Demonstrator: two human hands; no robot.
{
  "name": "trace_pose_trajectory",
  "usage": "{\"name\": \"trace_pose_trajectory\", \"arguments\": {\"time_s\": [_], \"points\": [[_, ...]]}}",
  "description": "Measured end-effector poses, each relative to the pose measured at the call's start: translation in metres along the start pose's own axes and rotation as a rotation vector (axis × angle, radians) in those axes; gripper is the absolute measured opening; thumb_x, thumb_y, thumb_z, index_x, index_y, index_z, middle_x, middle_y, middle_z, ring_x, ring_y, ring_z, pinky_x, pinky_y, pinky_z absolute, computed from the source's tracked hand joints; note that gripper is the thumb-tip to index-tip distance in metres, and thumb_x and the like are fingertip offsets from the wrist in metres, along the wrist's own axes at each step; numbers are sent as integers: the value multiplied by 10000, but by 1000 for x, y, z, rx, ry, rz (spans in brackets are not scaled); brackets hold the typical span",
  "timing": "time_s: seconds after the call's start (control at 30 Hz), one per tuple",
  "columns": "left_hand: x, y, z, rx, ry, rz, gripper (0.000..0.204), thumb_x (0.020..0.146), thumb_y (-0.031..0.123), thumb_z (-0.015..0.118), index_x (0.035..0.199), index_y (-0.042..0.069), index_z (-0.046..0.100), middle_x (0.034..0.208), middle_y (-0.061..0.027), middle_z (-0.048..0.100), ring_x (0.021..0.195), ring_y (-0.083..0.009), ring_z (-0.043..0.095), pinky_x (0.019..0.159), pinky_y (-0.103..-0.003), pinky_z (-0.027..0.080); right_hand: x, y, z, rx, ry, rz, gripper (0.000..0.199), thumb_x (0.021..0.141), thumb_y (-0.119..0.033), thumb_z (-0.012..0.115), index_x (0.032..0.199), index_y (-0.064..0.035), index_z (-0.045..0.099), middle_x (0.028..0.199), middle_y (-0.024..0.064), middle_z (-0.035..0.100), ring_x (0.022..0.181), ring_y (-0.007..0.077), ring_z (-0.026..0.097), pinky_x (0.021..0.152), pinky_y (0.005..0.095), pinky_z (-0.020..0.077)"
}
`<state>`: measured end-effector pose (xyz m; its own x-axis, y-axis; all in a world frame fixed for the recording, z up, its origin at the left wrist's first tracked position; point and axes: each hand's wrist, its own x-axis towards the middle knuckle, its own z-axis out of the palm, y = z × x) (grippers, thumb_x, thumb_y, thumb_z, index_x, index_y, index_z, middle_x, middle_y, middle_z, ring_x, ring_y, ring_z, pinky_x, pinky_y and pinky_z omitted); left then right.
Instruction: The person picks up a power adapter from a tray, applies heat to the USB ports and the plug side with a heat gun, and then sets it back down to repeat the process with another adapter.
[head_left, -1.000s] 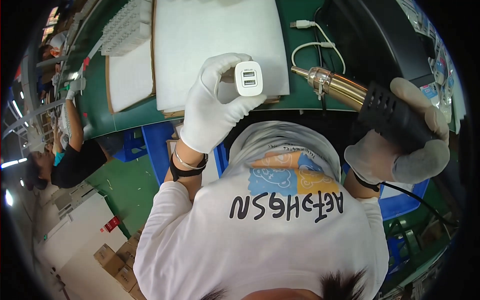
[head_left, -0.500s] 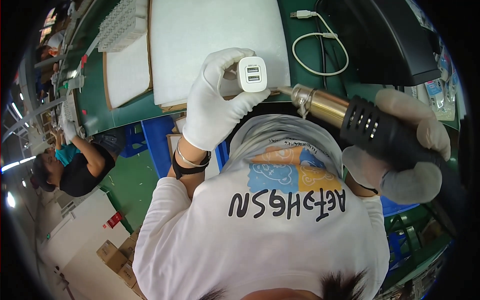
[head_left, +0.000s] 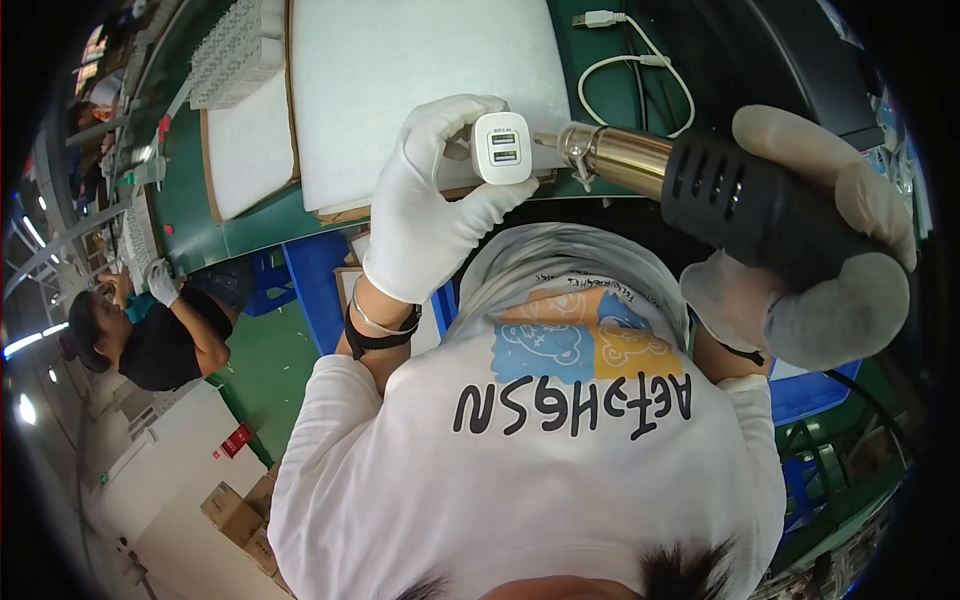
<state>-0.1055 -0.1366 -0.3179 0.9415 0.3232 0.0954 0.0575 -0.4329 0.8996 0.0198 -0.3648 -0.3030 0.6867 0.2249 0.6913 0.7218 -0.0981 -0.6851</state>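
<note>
My gloved left hand [head_left: 425, 205] pinches a small white dual-port USB charger [head_left: 503, 165] between thumb and fingers, its two sockets facing up. In my gloved right hand [head_left: 830, 240] is a black-handled hot-air gun [head_left: 735, 195] with a brass-coloured barrel. Its thin nozzle [head_left: 548, 139] points left at the charger's right side, close to it; whether they touch I cannot tell. The back of the charger is hidden by my left hand.
A white foam sheet [head_left: 430, 60] lies on the green table [head_left: 240, 235], beside a stack of white trays [head_left: 238, 60]. A white USB cable [head_left: 660, 62] curls near a black machine [head_left: 810, 60]. Another person [head_left: 170, 340] works at the far left.
The hot-air gun's nozzle has moved up and slightly left, now pointing at the charger's side instead of its lower corner. My left hand and the charger have barely moved.
</note>
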Motion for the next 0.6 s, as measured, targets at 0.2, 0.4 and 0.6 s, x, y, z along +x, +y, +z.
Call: {"name": "trace_pose_trajectory", "arguments": {"time_s": [0.2, 0.4, 0.6], "points": [[0, 1, 1, -4, 0, 14, 586, 672, 27, 825, 1188, 60, 549, 1157, -73, 584, 964, -172, 571, 885, -294, 475, 2, -3, 2, -47, -25, -118, 460, 961, -211, 537, 1339, -19, 358, 940, 100, 658, 757, 113, 640, 748, 196, 506], [-2, 2, 1, -12, 3, -27, 589, 669, 22, 824, 1189, 62, 548, 1159, -72, 580, 960, -173, 574, 884, -296, 474, 5, -6, 1, -93, -47, -240, 492, 967, -237, 523, 1360, -15, 327, 955, 130, 669, 736, 139, 647, 718, 210, 508], [-1, 3, 0, -16, 0, -25, 590, 670, 25, 823, 1191, 62, 549, 1154, -73, 579, 967, -173, 570, 885, -297, 473, 8, 5, 0, -144, -68, -361, 524, 973, -262, 508, 1381, -11, 297, 969, 160, 680, 715, 164, 655, 688, 225, 510]]}}
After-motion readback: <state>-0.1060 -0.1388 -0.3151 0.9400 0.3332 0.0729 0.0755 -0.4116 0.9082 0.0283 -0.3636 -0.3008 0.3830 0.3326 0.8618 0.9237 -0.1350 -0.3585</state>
